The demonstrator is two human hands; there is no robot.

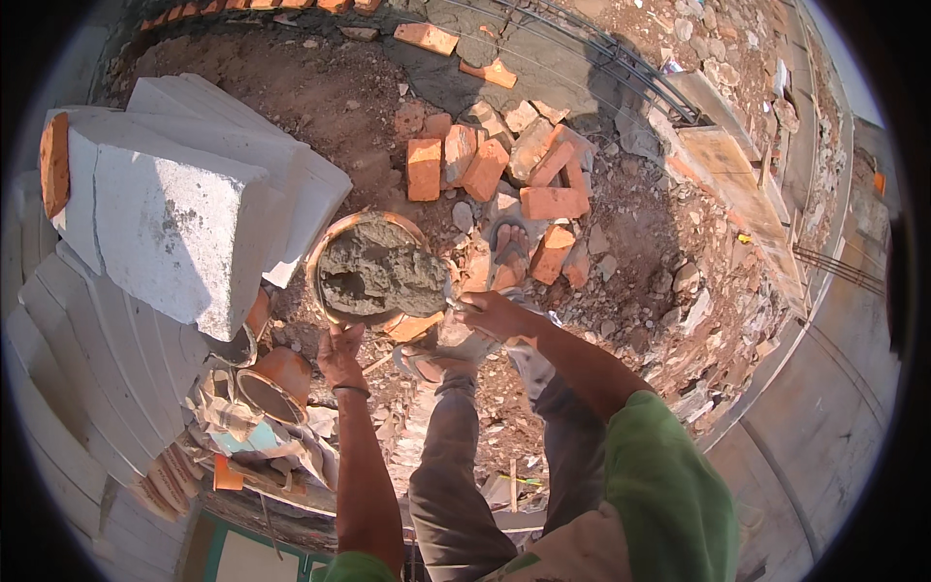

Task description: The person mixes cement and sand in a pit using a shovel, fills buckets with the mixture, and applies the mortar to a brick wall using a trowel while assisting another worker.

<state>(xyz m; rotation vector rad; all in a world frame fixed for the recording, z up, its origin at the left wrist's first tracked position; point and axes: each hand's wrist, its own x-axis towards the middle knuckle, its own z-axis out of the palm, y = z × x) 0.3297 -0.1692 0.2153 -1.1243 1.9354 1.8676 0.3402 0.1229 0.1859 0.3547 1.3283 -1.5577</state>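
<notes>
A round bucket (407,225) with an orange-brown rim stands left of my feet, holding wet grey mortar (364,262). My left hand (341,357) is closed at the bucket's near rim, its fingertips partly hidden. My right hand (490,316) is closed around the handle of a trowel (450,299). Mortar heaped over the bucket's right side covers most of the trowel's blade, so only a pale edge of it shows.
Loose orange bricks (487,170) lie in a pile beyond my sandalled feet. Large white blocks (145,209) are stacked at left. Another bucket (276,383) lies tipped near torn sacks. Steel bars (640,73) and wooden planks (727,175) lie at upper right; rubble covers the ground.
</notes>
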